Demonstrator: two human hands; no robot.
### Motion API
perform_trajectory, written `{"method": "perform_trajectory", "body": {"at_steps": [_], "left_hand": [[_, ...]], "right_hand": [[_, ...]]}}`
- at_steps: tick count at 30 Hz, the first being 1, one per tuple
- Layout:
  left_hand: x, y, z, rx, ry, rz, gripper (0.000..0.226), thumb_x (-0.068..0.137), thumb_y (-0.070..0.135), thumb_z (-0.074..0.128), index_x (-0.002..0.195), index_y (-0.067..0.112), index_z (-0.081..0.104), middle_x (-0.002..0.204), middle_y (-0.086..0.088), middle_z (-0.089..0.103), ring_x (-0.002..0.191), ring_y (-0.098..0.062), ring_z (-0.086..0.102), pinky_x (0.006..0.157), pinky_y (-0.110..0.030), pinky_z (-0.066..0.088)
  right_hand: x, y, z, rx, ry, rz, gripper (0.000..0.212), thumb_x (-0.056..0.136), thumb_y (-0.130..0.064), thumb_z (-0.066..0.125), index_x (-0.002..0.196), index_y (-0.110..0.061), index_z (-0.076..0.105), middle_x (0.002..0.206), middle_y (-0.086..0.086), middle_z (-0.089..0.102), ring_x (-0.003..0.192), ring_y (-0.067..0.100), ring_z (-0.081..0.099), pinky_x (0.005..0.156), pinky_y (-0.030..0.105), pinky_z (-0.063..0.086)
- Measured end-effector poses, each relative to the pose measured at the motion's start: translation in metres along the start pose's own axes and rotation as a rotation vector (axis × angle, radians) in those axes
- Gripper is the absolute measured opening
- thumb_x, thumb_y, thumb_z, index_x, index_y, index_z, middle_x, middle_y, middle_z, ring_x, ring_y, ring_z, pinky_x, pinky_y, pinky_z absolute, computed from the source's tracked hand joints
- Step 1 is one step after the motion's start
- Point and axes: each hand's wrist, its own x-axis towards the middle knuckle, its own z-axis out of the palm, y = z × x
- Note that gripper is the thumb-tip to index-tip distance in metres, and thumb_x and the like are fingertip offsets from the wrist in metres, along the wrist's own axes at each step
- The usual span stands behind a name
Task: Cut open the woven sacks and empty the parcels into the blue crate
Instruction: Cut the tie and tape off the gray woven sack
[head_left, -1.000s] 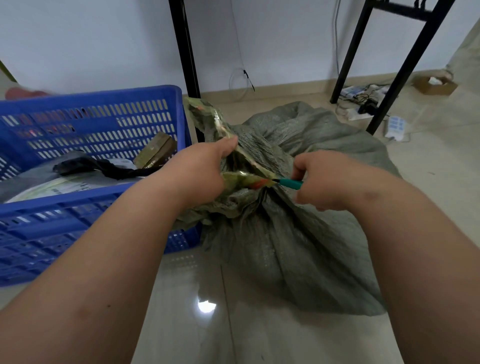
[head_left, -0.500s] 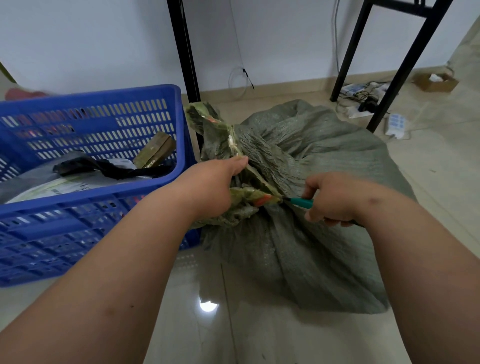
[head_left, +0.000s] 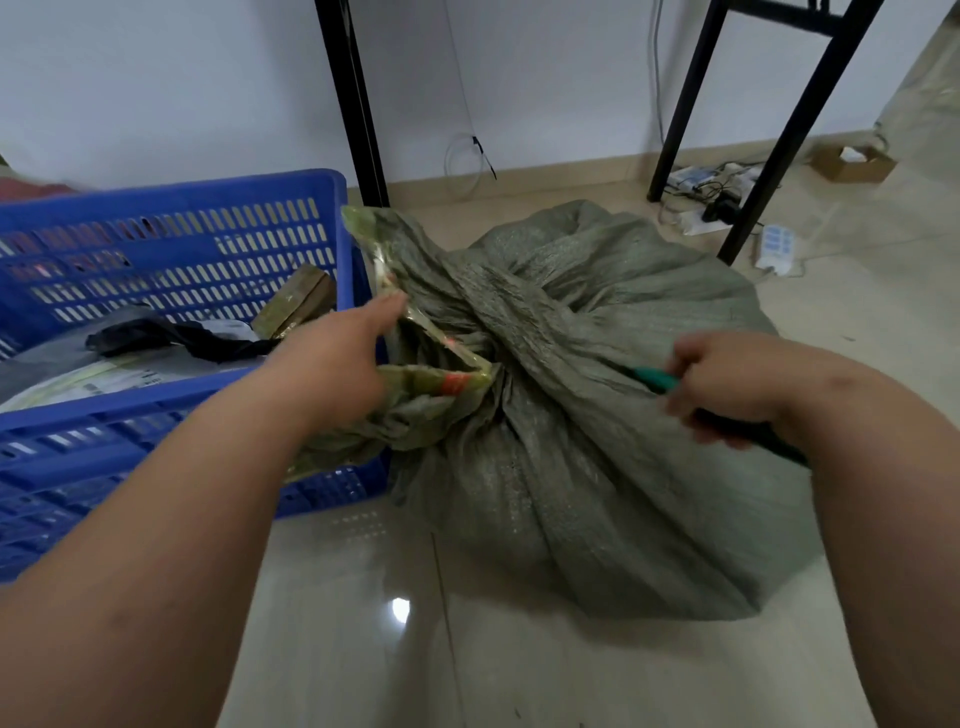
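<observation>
Centre frame, sack (head_left: 597, 415) beside crate (head_left: 171, 249); taped neck (head_left: 441, 379) pointing left. Left hand (head_left: 332, 364) gripping neck, nearer; right hand (head_left: 727, 379) closed round cutter (head_left: 655, 378), right of knot.

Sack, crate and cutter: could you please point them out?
sack (head_left: 597, 493), head view, front cloth.
crate (head_left: 171, 195), head view, far rim.
cutter (head_left: 655, 378), head view, green part beside the right hand.

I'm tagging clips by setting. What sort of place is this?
Probably an indoor parcel-sorting or storage room: a tied woven sack on a glossy tiled floor, beside a blue crate holding parcels.
</observation>
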Motion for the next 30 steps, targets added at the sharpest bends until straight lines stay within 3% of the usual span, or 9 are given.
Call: {"method": "perform_trajectory", "body": {"at_steps": [5,8,10,15,21,24,26,28,30], "left_hand": [[-0.002,0.023,0.003,-0.107,-0.075,0.115,0.092,0.084,-0.005,0.051,0.154,0.042,0.014,0.157,0.013,0.030,0.104,-0.013,0.057,0.071,-0.030,0.050],[-0.004,0.027,0.002,-0.180,-0.136,0.156,0.090,0.086,-0.006,0.050,0.153,0.044,0.016,0.157,0.016,0.028,0.063,0.000,0.059,0.057,-0.028,0.054],[-0.006,0.029,0.002,-0.217,-0.160,0.184,0.090,0.087,-0.008,0.049,0.153,0.044,0.017,0.158,0.016,0.027,0.042,0.003,0.052,0.043,-0.019,0.045],[-0.005,0.031,0.004,-0.202,-0.164,0.214,0.096,0.085,-0.006,0.051,0.150,0.054,0.013,0.155,0.013,0.035,0.040,-0.001,0.050,0.046,-0.022,0.047],[-0.003,0.022,0.008,-0.229,-0.176,0.219,0.100,0.089,-0.004,0.054,0.153,0.045,-0.006,0.152,0.018,0.038,0.050,0.001,0.053,0.046,-0.012,0.040],[-0.005,0.023,0.002,-0.123,-0.165,0.204,0.079,0.093,0.000,0.051,0.151,0.045,0.023,0.136,0.017,0.054,0.063,0.004,0.048,0.047,-0.004,0.039],[-0.007,0.025,-0.001,-0.128,-0.162,0.198,0.064,0.095,0.000,0.049,0.139,0.047,0.048,0.109,0.020,0.062,0.054,0.004,0.046,0.042,-0.003,0.036],[-0.006,0.025,0.000,-0.161,-0.144,0.195,0.055,0.096,0.000,0.049,0.125,0.045,0.061,0.078,0.026,0.053,0.050,0.006,0.052,0.038,-0.003,0.034],[-0.002,0.025,0.002,-0.131,-0.122,0.195,0.055,0.095,-0.002,0.048,0.119,0.044,0.066,0.074,0.026,0.048,0.057,0.002,0.052,0.039,-0.005,0.035]], "right_hand": [[0.011,-0.031,0.028,0.458,0.068,-0.151,0.013,0.080,-0.012,0.068,0.090,-0.008,0.060,0.078,0.012,0.061,0.055,0.018,0.051,0.051,0.030,0.037],[0.016,-0.037,0.049,0.641,0.046,-0.161,0.017,0.082,-0.019,0.071,0.092,-0.011,0.060,0.084,0.009,0.062,0.051,0.014,0.048,0.048,0.026,0.036],[0.018,-0.041,0.059,0.753,0.014,-0.165,0.020,0.082,-0.023,0.073,0.087,-0.011,0.058,0.080,0.006,0.062,0.048,0.013,0.045,0.047,0.026,0.036],[0.019,-0.043,0.066,0.634,0.030,-0.171,0.027,0.073,-0.031,0.082,0.077,-0.014,0.061,0.047,-0.003,0.056,0.039,0.011,0.050,0.044,0.025,0.038],[0.026,-0.044,0.062,0.706,0.191,-0.066,0.012,0.092,-0.024,0.058,0.089,-0.013,0.059,0.063,0.006,0.055,0.044,0.014,0.047,0.043,0.024,0.039],[0.031,-0.035,0.057,0.887,0.267,0.045,0.012,0.094,-0.019,0.052,0.095,-0.010,0.060,0.072,0.008,0.063,0.043,0.012,0.053,0.043,0.024,0.040],[0.032,-0.030,0.054,0.984,0.284,0.084,0.012,0.095,-0.018,0.049,0.094,-0.011,0.059,0.075,0.007,0.068,0.043,0.010,0.057,0.044,0.025,0.041],[0.031,-0.027,0.051,1.025,0.299,0.105,0.011,0.096,-0.017,0.048,0.091,-0.012,0.057,0.076,0.007,0.069,0.041,0.009,0.058,0.045,0.024,0.041],[0.029,-0.027,0.049,1.045,0.309,0.109,0.011,0.096,-0.016,0.048,0.088,-0.013,0.055,0.075,0.007,0.070,0.042,0.009,0.058,0.047,0.024,0.041]]}}
